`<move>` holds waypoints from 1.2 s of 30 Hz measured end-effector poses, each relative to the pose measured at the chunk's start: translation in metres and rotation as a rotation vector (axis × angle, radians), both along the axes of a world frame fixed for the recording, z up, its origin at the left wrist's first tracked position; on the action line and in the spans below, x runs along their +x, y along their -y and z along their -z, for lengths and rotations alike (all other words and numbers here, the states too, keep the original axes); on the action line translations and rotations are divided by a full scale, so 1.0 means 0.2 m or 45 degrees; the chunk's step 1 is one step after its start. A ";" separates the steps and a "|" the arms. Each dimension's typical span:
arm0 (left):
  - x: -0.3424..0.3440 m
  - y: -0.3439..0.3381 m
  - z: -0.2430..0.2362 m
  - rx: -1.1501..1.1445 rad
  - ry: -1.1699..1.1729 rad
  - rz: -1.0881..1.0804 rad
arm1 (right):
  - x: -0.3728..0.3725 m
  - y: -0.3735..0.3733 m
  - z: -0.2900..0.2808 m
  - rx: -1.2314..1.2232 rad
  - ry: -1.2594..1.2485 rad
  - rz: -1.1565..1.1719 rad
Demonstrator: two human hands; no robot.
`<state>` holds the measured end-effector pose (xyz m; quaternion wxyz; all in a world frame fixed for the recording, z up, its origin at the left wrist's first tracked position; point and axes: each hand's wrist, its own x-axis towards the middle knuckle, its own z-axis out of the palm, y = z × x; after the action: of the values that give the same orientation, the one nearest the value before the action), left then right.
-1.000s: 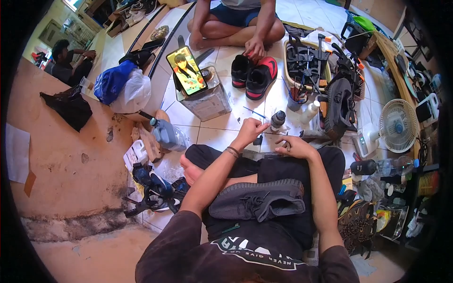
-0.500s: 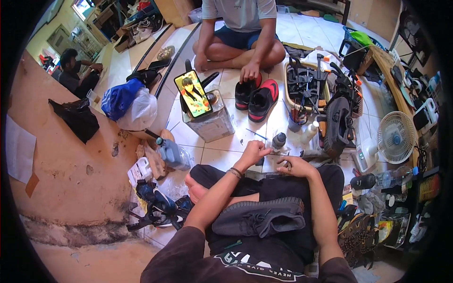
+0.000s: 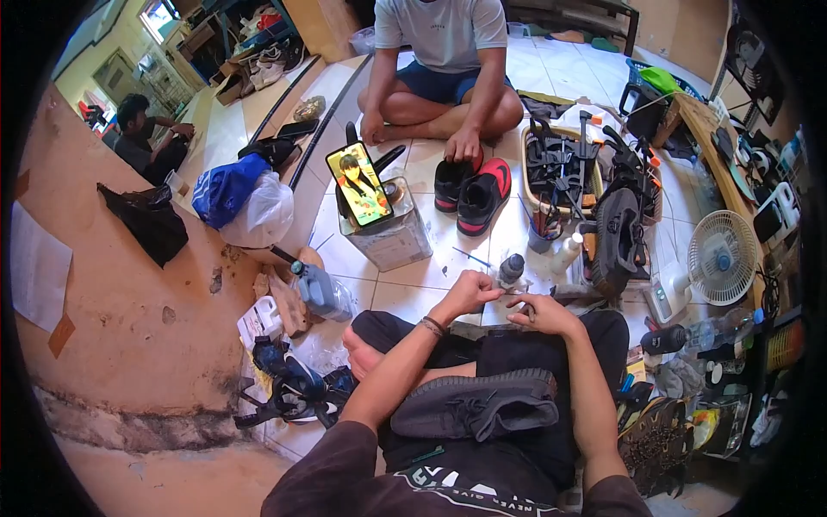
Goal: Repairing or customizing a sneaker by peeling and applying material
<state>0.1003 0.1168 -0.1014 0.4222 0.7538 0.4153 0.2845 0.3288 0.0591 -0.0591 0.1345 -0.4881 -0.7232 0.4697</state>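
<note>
I sit cross-legged with a dark grey knit sneaker (image 3: pixel 474 405) across my lap. My left hand (image 3: pixel 468 293) is curled, thumb forward, just before a dark bottle (image 3: pixel 512 269) on the floor; whether it grips anything small is unclear. Close beside it, my right hand (image 3: pixel 538 314) has bent fingers, and what lies between them is too small to make out. A white bottle (image 3: pixel 565 257) and a cup of tools (image 3: pixel 541 233) stand farther right. Ahead, a phone (image 3: pixel 357 183) showing a picture leans in a holder on a square metal tin (image 3: pixel 388 246).
A co-worker (image 3: pixel 444 60) sits opposite, one hand at red-and-black shoes (image 3: pixel 478 198). Another person (image 3: pixel 146 138) sits far left. A clamp basket (image 3: pixel 568 202) and fan (image 3: pixel 722 258) are at right; bags (image 3: pixel 241 198), a jug (image 3: pixel 319 293) and sandals (image 3: pixel 284 379) at left.
The view has shifted, so the scene sits lower in the picture. My hands have come slightly nearer each other. The co-worker's hand remains at the red-and-black shoes.
</note>
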 end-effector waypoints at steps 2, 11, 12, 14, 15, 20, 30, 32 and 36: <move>0.00 -0.01 0.03 0.073 0.066 0.000 | -0.01 0.00 -0.01 -0.026 0.007 -0.007; 0.00 0.00 -0.03 -0.010 0.040 -0.023 | -0.01 0.00 -0.02 -0.103 0.018 -0.005; 0.00 0.00 -0.03 -0.002 0.044 -0.048 | -0.02 0.00 -0.02 -0.105 0.036 -0.015; 0.01 0.00 -0.04 0.010 0.050 -0.070 | -0.01 0.01 -0.02 -0.085 0.060 -0.018; 0.01 -0.01 -0.04 0.045 0.034 -0.089 | -0.01 0.01 -0.01 -0.067 0.084 -0.022; 0.01 0.01 -0.07 0.077 0.051 -0.136 | -0.02 0.01 -0.02 -0.120 0.040 -0.010; 0.01 0.00 -0.05 -0.074 0.087 -0.167 | -0.01 0.01 0.02 -0.078 0.052 -0.036; 0.03 0.00 -0.05 0.003 0.136 -0.186 | -0.01 0.01 0.00 -0.086 0.049 -0.045; -0.01 -0.03 0.03 -0.003 0.136 -0.104 | -0.03 0.01 0.00 -0.065 0.020 -0.057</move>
<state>0.0982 0.1221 -0.1082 0.4329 0.7194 0.4229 0.3409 0.3233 0.0573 -0.0598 0.1058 -0.4788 -0.7229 0.4868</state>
